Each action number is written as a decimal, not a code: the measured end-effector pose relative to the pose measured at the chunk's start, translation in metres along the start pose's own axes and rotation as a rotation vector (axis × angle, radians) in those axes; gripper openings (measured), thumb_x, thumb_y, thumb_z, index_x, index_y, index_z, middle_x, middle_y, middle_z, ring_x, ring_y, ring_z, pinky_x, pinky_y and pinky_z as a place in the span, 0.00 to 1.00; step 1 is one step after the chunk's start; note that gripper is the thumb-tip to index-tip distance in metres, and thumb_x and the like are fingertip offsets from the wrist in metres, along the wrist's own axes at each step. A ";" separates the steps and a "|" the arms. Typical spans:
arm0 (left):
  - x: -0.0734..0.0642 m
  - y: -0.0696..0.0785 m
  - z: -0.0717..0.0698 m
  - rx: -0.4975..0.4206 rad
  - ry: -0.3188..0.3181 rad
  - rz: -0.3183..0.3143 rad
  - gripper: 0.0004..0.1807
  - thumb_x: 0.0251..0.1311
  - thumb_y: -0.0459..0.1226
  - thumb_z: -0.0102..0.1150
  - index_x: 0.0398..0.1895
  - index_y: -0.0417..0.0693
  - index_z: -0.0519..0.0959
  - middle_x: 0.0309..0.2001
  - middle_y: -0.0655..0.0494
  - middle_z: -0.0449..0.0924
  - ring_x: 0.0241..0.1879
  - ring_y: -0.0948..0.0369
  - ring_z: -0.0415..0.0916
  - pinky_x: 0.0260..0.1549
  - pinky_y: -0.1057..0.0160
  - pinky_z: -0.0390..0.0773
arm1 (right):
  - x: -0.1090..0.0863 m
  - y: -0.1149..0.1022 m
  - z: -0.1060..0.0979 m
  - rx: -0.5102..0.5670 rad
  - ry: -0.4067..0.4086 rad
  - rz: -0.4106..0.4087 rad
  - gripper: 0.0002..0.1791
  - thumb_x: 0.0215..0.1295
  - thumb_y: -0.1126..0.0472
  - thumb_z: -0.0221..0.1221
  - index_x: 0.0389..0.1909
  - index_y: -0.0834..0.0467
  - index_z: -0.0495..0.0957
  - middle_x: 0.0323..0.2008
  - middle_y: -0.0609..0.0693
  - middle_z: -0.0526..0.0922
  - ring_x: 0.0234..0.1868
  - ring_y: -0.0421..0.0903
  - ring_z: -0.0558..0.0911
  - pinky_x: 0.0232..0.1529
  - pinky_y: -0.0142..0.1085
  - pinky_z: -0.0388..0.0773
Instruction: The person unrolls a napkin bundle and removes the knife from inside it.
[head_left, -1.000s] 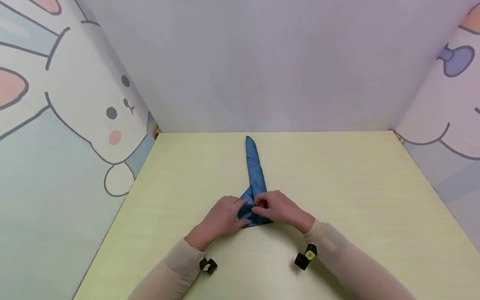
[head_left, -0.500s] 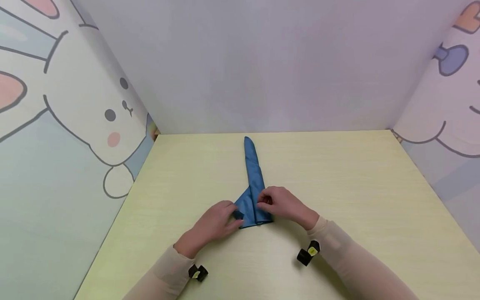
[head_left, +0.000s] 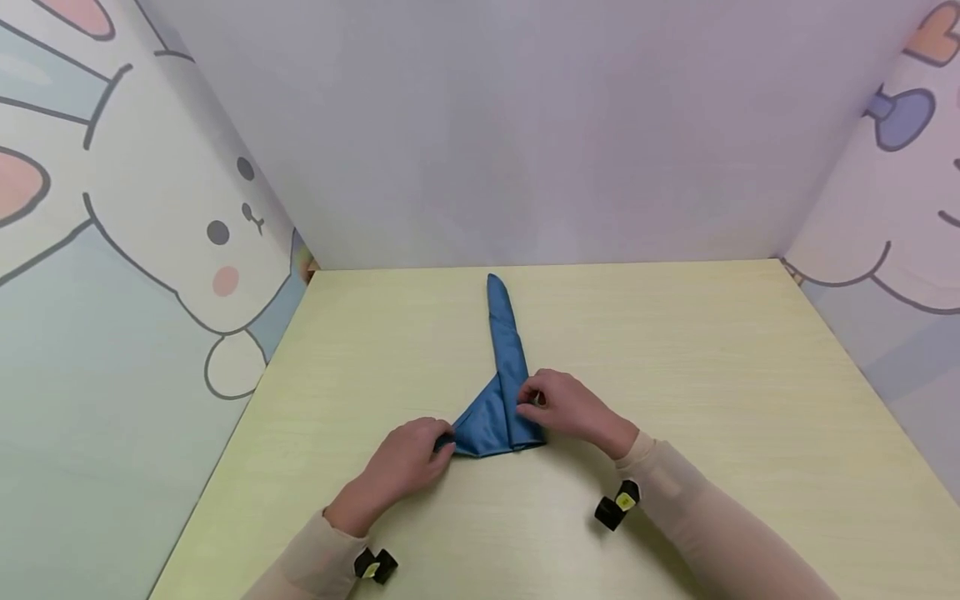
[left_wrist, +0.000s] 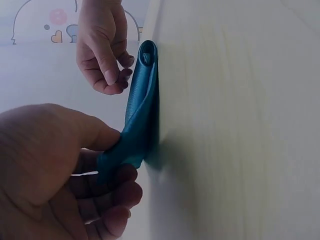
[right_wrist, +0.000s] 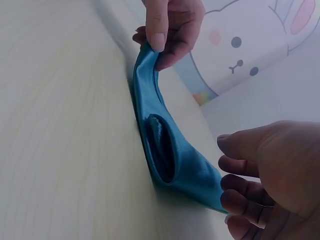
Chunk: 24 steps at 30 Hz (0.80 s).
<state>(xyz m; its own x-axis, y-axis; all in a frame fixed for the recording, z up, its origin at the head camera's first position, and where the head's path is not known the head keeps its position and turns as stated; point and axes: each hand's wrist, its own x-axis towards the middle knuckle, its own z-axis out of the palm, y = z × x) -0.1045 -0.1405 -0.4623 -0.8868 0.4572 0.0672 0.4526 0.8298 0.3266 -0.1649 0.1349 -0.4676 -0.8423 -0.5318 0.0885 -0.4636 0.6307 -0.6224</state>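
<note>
A blue satin cloth (head_left: 480,423), partly rolled into a narrow tube, lies on the table with a loose flap spread to the left. My left hand (head_left: 408,458) pinches that flap's left corner between thumb and fingers, which shows closely in the left wrist view. The rolled part (right_wrist: 165,150) displays its coiled, hollow end in the right wrist view. Beside the roll's right side is my right hand (head_left: 566,407), its fingers loosely bent with nothing between them. From the right wrist camera, the right thumb (right_wrist: 245,142) stands apart from the fingertips.
The pale wooden table (head_left: 675,350) meets a plain light wall (head_left: 480,133) at its back edge. Side panels with cartoon drawings (head_left: 150,200) border it left and right. Both sleeves carry a small black wrist camera (head_left: 611,510).
My left hand has drawn the cloth's corner out leftward, unfolding the flap from over the roll's base. The right hand has let go of the cloth and shifted slightly right and away.
</note>
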 end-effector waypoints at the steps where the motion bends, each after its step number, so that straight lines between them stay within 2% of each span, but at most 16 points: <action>1: -0.001 0.000 0.000 0.002 -0.002 -0.005 0.08 0.60 0.40 0.62 0.40 0.48 0.83 0.38 0.57 0.81 0.39 0.58 0.79 0.38 0.56 0.78 | 0.000 0.000 0.001 -0.017 0.009 -0.006 0.05 0.60 0.56 0.66 0.33 0.52 0.82 0.32 0.43 0.77 0.33 0.41 0.75 0.36 0.34 0.75; 4: -0.002 -0.001 -0.001 0.012 0.000 -0.023 0.08 0.60 0.41 0.63 0.39 0.49 0.83 0.37 0.57 0.82 0.38 0.59 0.79 0.37 0.56 0.78 | 0.001 0.001 0.002 -0.065 0.031 -0.028 0.09 0.60 0.55 0.67 0.37 0.55 0.82 0.39 0.48 0.77 0.39 0.45 0.75 0.43 0.38 0.75; 7: -0.002 -0.001 -0.002 0.012 0.000 -0.056 0.09 0.61 0.45 0.62 0.35 0.51 0.83 0.34 0.59 0.81 0.33 0.61 0.78 0.32 0.59 0.77 | 0.004 0.004 0.003 -0.107 0.041 -0.071 0.15 0.59 0.53 0.67 0.43 0.57 0.82 0.49 0.52 0.77 0.50 0.49 0.75 0.52 0.43 0.73; 12: 0.000 -0.001 -0.001 0.006 -0.021 -0.083 0.11 0.60 0.47 0.63 0.33 0.50 0.82 0.31 0.59 0.80 0.29 0.63 0.75 0.28 0.61 0.75 | 0.011 0.014 0.005 -0.201 -0.002 -0.190 0.32 0.59 0.45 0.66 0.61 0.57 0.75 0.65 0.57 0.68 0.67 0.55 0.65 0.64 0.48 0.63; 15: 0.001 -0.002 0.000 0.015 -0.033 -0.076 0.09 0.59 0.44 0.65 0.36 0.48 0.82 0.33 0.57 0.81 0.32 0.60 0.77 0.31 0.59 0.76 | 0.014 0.018 0.006 -0.240 -0.075 -0.208 0.39 0.60 0.39 0.63 0.67 0.55 0.69 0.70 0.56 0.62 0.72 0.55 0.58 0.67 0.53 0.58; 18: 0.001 -0.003 0.002 0.018 -0.044 -0.073 0.09 0.57 0.40 0.66 0.38 0.46 0.83 0.35 0.55 0.82 0.34 0.58 0.79 0.33 0.57 0.77 | 0.014 0.019 0.007 -0.254 -0.143 -0.184 0.41 0.60 0.37 0.60 0.70 0.53 0.65 0.73 0.55 0.57 0.73 0.56 0.53 0.66 0.58 0.55; 24: 0.000 -0.009 0.002 0.004 -0.037 -0.076 0.09 0.56 0.37 0.68 0.39 0.47 0.83 0.35 0.54 0.83 0.35 0.57 0.79 0.34 0.57 0.77 | 0.015 0.019 0.013 -0.257 -0.150 -0.167 0.41 0.60 0.36 0.60 0.70 0.53 0.65 0.73 0.55 0.56 0.74 0.56 0.52 0.64 0.61 0.57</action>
<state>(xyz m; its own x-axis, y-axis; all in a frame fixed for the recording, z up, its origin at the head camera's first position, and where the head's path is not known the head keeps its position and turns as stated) -0.1087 -0.1473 -0.4672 -0.9147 0.4041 0.0078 0.3844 0.8638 0.3256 -0.1826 0.1314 -0.4878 -0.7082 -0.7046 0.0456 -0.6617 0.6397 -0.3911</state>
